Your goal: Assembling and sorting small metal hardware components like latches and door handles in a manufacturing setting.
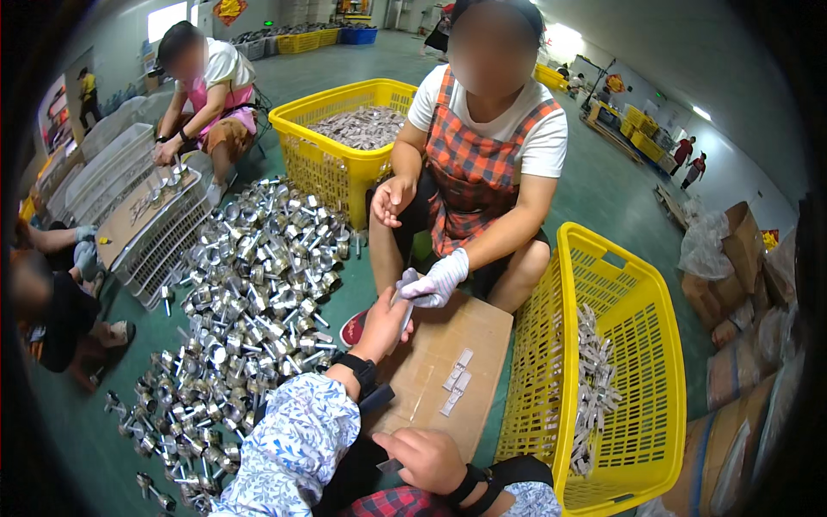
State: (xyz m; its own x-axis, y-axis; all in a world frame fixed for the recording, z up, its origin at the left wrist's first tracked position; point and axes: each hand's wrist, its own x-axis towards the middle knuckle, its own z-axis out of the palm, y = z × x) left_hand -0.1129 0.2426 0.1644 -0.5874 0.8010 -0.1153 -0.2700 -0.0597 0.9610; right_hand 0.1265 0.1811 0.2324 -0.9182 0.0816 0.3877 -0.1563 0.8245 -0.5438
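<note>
My left hand (385, 326) stretches forward, its fingers closed round a small pale, flat strip (406, 315). A co-worker's hand in a white striped glove (438, 280) meets it there, touching or very near the strip. My right hand (427, 458) is low in front of me, closed, with a thin greyish flat piece (389, 466) showing beneath its fingers. Between us a cardboard sheet (482, 332) bears a few small clear flat packets (457, 381). The co-worker's other hand (392, 201) is bare and held up.
A heap of shiny metal cup-shaped parts with stems (250, 302) covers the floor at left. One yellow basket (663, 362) with small packets stands at right, another full one (293, 142) at the back. Another person (228, 99) works beside a white crate (164, 237); cartons (728, 431) line the right.
</note>
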